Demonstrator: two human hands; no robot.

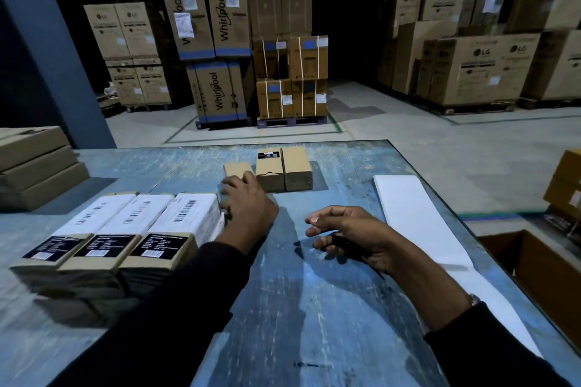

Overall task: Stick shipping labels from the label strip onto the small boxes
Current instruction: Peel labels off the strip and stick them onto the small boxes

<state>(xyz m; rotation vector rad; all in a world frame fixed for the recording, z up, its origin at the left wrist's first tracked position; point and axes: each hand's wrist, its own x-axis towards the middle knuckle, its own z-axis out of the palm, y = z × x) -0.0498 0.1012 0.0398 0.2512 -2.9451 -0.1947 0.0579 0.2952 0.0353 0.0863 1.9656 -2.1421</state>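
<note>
We judge the small unlabelled box (236, 169) light, stiff cardboard, best gripped by its sides; left hand (248, 206) rests on it, grip unclear; right hand (349, 237) hovers loosely curled, empty.

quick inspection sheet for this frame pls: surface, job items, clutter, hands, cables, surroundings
Surface: worn blue table, scuffed paint.
Job's things: three labelled boxes side by side at left; three unlabelled small boxes at the far middle; white label strip lying flat at right.
Clutter: stacked flat cartons at far left; open carton beyond the right edge.
Grippers: left hand rests against the end of the labelled row, grip unclear; right hand hovers, fingers loosely curled, holding nothing.
Cables: nothing seen.
Surroundings: dim warehouse, palletised appliance cartons, concrete floor.
</note>
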